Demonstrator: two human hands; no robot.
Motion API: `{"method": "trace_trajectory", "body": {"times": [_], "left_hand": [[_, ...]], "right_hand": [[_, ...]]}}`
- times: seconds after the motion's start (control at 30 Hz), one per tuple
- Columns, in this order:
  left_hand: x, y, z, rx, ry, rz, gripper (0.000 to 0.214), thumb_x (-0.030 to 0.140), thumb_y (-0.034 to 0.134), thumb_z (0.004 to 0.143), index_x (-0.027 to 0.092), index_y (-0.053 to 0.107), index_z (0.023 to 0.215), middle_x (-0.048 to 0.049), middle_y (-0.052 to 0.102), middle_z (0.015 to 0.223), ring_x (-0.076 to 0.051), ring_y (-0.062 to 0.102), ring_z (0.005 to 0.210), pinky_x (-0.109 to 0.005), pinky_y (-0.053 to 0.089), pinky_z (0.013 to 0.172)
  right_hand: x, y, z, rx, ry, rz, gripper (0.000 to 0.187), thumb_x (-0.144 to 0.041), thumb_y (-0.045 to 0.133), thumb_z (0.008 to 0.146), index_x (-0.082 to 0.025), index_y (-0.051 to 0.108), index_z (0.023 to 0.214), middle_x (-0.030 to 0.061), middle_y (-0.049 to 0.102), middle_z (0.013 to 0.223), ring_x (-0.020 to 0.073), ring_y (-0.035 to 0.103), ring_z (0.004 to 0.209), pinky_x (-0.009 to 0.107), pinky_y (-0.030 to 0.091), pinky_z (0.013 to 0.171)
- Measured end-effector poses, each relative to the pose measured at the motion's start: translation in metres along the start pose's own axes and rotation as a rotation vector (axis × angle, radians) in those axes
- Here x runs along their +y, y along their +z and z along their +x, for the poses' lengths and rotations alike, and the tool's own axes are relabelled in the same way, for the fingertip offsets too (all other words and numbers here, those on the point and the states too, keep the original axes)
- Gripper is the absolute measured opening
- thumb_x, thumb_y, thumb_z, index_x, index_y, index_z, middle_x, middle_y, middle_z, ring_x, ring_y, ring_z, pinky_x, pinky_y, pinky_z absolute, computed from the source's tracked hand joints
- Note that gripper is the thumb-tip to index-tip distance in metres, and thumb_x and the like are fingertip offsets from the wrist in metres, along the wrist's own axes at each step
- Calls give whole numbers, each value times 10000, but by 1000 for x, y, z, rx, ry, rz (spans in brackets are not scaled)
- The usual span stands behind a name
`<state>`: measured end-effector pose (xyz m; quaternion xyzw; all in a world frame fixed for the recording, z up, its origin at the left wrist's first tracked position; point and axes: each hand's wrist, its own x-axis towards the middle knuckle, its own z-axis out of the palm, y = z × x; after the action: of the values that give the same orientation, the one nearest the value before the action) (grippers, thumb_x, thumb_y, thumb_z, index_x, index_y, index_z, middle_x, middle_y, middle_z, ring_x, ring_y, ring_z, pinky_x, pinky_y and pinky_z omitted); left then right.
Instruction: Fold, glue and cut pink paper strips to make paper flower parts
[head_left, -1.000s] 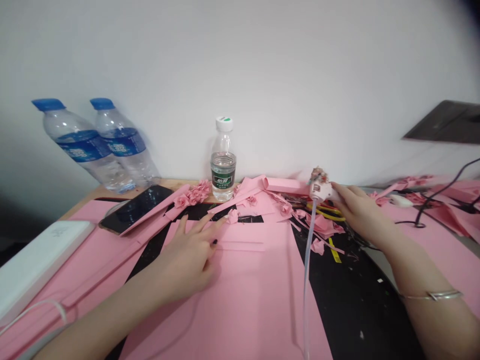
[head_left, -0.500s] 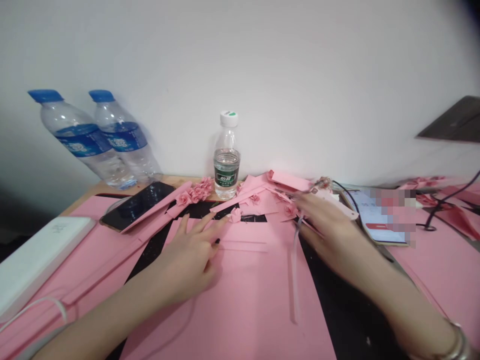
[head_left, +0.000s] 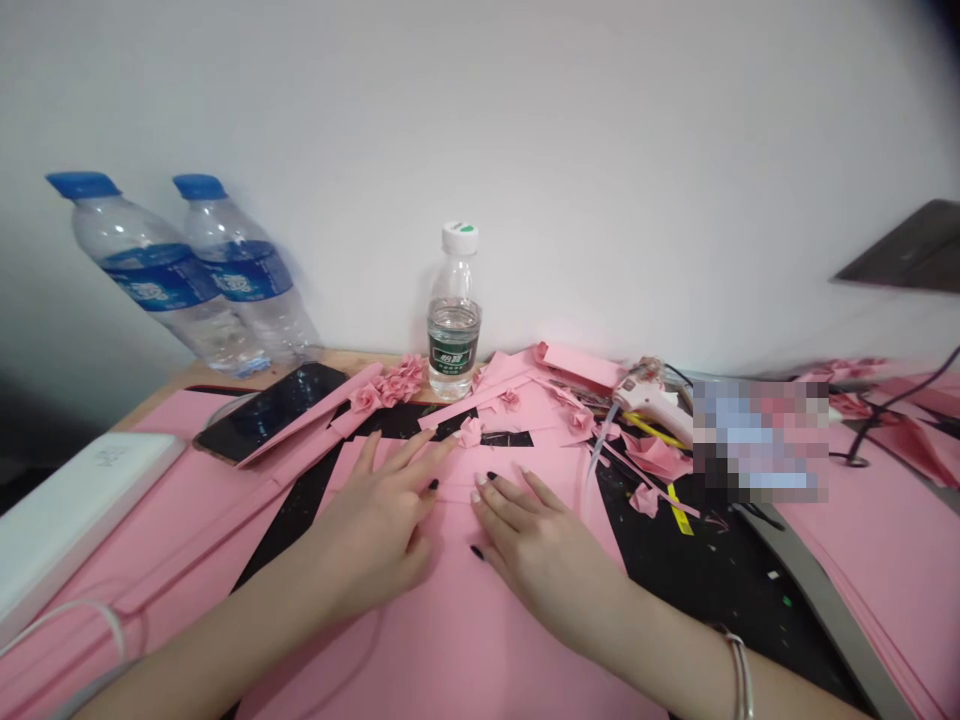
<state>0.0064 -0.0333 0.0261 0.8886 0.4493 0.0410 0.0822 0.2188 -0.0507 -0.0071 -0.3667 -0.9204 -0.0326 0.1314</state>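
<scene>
A large pink paper sheet (head_left: 465, 640) lies flat before me on a black mat (head_left: 720, 590). My left hand (head_left: 382, 510) rests on its upper left part with fingers spread. On its upper middle my right hand (head_left: 529, 535) lies flat, fingers stretched out, over a narrow pink paper strip (head_left: 457, 492). The strip is partly hidden under the fingers. Just beyond the fingertips sits a small pink paper flower (head_left: 470, 432). A glue gun (head_left: 654, 400) lies to the right of the sheet's far edge, a clear glue stick or cord (head_left: 592, 465) trailing from it.
A small water bottle (head_left: 454, 330) stands at the wall. Two blue-capped bottles (head_left: 236, 275) lean at the far left, near a black phone (head_left: 274, 410) and a white power bank (head_left: 90, 510). Paper scraps (head_left: 656, 458), a yellow cutter (head_left: 681, 512) and stacked pink sheets (head_left: 892, 560) lie right.
My right hand has moved left from beside the glue gun onto the sheet, uncovering the glue gun and scraps. My left hand has stayed nearly in place.
</scene>
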Motion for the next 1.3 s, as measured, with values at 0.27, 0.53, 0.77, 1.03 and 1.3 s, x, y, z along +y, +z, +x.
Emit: {"method": "trace_trajectory", "body": {"times": [0.27,0.53,0.77,1.03,1.3], "left_hand": [[-4,6,-1,68,54,-27,257,103,467,731,185,709,716,-61,432,1517,-348,376,1370,-665,232,1074],[-12,16,4,295,135,-152,272,97,492,740,199,742,701,-67,651,1298,-290,556,1164,-505,376,1024],[-21,17,4,310,190,-303,319,79,483,733,173,764,851,-96,682,1244,-274,619,1114,-431,473,971],[-43,6,10,-20,-18,-669,286,228,514,888,206,759,1034,-35,764,1059,-225,700,967,-312,539,854],[-38,10,11,-228,-38,-904,319,366,563,918,250,705,1180,-26,700,1231,-224,642,1142,-319,497,969]], "right_hand": [[18,-1,9,80,292,249,144,-72,672,824,-157,598,735,66,645,800,216,586,800,329,504,699],[29,1,10,-34,415,568,216,3,695,743,-172,588,810,30,608,836,191,556,843,297,450,729],[30,-13,13,-145,551,654,224,13,670,720,-176,550,700,7,609,755,157,546,738,259,399,633],[66,-42,4,-282,632,837,48,-187,676,743,-168,713,766,-5,642,660,128,542,605,249,377,548],[70,-58,-5,-319,620,979,142,-292,678,743,-161,719,781,29,671,709,151,580,645,267,414,568]]}}
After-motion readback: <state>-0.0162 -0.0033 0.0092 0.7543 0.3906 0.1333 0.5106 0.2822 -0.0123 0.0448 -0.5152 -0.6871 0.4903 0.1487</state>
